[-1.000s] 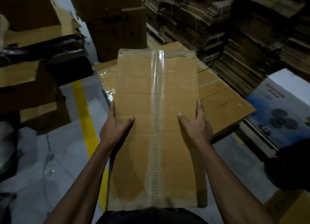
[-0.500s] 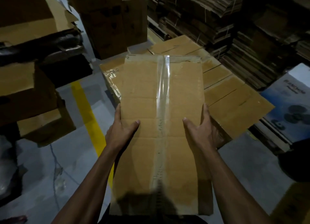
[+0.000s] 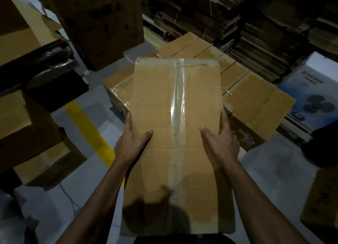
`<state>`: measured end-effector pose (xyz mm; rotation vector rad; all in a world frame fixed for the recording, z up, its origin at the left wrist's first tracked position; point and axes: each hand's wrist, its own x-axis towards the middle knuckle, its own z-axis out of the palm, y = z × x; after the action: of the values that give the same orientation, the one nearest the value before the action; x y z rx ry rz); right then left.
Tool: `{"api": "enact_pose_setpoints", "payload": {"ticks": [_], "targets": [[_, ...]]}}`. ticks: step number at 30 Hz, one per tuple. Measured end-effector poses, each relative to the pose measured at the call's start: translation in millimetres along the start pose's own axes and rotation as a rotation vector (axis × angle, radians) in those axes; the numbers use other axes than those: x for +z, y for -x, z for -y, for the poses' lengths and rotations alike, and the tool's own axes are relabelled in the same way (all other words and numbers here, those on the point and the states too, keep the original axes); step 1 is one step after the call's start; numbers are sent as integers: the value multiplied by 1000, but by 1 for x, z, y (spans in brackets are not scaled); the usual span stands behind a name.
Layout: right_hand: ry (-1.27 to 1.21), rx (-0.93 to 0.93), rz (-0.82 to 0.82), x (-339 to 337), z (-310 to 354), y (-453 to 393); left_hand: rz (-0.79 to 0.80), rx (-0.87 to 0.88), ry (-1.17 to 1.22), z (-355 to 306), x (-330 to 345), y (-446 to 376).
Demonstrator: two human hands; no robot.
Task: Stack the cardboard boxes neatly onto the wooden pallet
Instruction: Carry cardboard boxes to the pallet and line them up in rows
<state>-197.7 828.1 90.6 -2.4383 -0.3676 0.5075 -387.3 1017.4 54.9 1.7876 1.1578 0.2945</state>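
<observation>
Head view shows our left hand (image 3: 132,143) and right hand (image 3: 220,143) clamping the carried box (image 3: 175,126) by its long sides, thumbs curled onto the top, fingers down the flanks. Its long axis, marked by the clear tape (image 3: 176,101), runs straight away from us. The stacked boxes (image 3: 256,105) lie just ahead and below, reaching further rightward, so we judge the right hand nearer. No pallet wood is visible.
</observation>
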Motion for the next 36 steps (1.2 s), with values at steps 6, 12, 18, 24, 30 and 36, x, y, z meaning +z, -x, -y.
{"api": "enact_pose_setpoints", "payload": {"ticks": [6, 12, 18, 24, 30, 36], "targets": [[-17, 37, -49, 8, 14, -13, 63, 24, -24, -8, -7, -33], [-65, 83, -92, 9, 25, -45, 110, 39, -111, -29, 1, -76], [-156, 166, -128, 17, 37, -104, 136, 79, -103, -59, 12, -136], [-212, 272, -157, 10, 52, -147, 172, 143, -76, -91, 21, -186], [-226, 359, -247, 6, 53, -168, 271, 149, -156, -115, 37, -225], [-190, 530, -311, 19, 52, -172, 411, 131, -240, -115, 61, -265]]}}
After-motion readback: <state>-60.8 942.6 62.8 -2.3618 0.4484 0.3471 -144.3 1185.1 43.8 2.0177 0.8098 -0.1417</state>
